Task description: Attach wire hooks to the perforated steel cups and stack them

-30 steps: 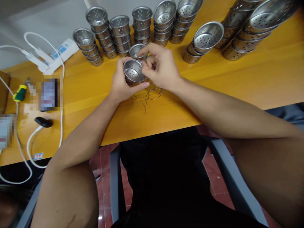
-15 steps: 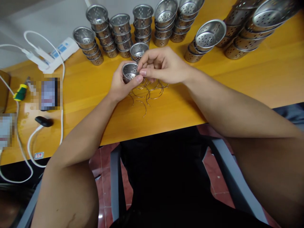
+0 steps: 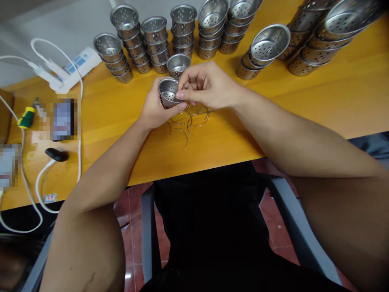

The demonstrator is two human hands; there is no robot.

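My left hand (image 3: pixel 153 110) is wrapped round a small perforated steel cup (image 3: pixel 168 91), held just above the yellow wooden table (image 3: pixel 115 121). My right hand (image 3: pixel 206 86) is curled at the cup's rim, thumb and fingertips pinched together; what they pinch is too small to make out. Under both hands lies a loose pile of thin curved wire handles (image 3: pixel 190 119). A single cup (image 3: pixel 178 65) stands just beyond my hands.
Several stacks of the same steel cups (image 3: pixel 153 36) line the table's far edge, with leaning stacks (image 3: pixel 316 36) at the right. On the left lie a white power strip (image 3: pixel 75 67) with cables, a screwdriver (image 3: pixel 26 117), a phone (image 3: pixel 63 120) and a small black object (image 3: pixel 55 155).
The cup in my left hand has been lowered and tilted more upright. My right hand has turned over from covering the rim to pinching at it from the right.
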